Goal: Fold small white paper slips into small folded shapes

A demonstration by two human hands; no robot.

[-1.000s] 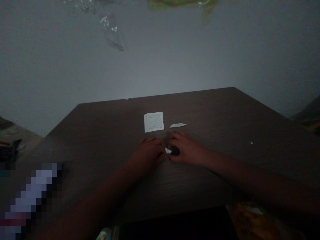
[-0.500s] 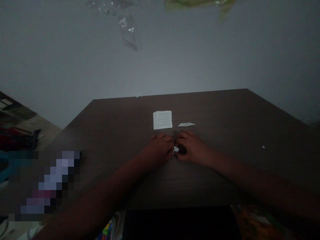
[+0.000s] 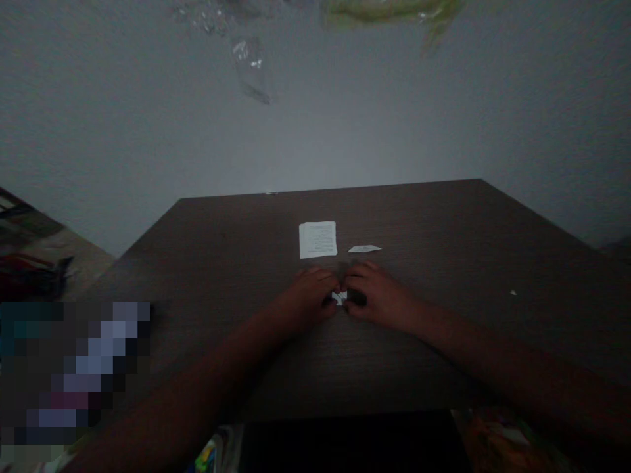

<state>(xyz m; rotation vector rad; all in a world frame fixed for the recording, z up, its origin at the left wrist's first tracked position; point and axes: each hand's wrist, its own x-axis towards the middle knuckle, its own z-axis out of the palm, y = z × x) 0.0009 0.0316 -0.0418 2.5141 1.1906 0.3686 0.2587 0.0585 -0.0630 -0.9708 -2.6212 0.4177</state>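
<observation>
A: Where is the slip?
B: Between the left hand and the right hand, low over the surface.
A: And the hands?
B: Both curl inward, each pinching the slip at its own side.
A: Which way does it point?
B: The visible part stretches crosswise, hand to hand. Fingers cover its ends, so I can't tell its true long axis.
A: How many slips?
B: I count one in the hands. Just beyond the left hand sits one stack, several sheets, too fine to number.
A: Anything else?
B: One strip just beyond the right hand, long axis left to right, its right end pointed. One scrap, well off to that hand's right.
</observation>
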